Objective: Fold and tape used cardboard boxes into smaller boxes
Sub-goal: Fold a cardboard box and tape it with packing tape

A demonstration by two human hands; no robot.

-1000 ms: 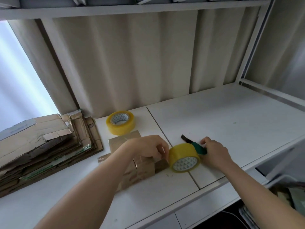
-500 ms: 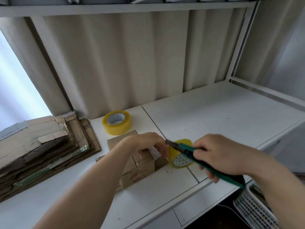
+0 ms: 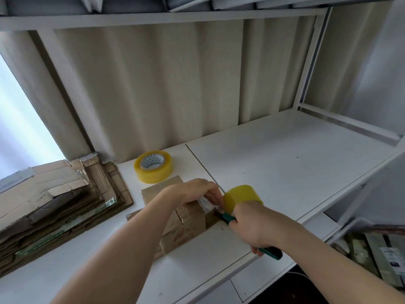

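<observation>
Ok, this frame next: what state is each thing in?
small box: folded shut, partly taped, on the shelf.
near tape roll: on edge beside the box.
far tape roll: lying flat, untouched.
utility knife: tip at the box end.
flattened cardboard: stacked.
left hand: holding the box.
right hand: gripping the knife.

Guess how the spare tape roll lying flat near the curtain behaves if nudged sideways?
The spare tape roll lies flat on the shelf, so it would probably slide, not roll. It looks nearly full, so likely fairly heavy for its size and stiff. Its glossy side may feel slick.
</observation>
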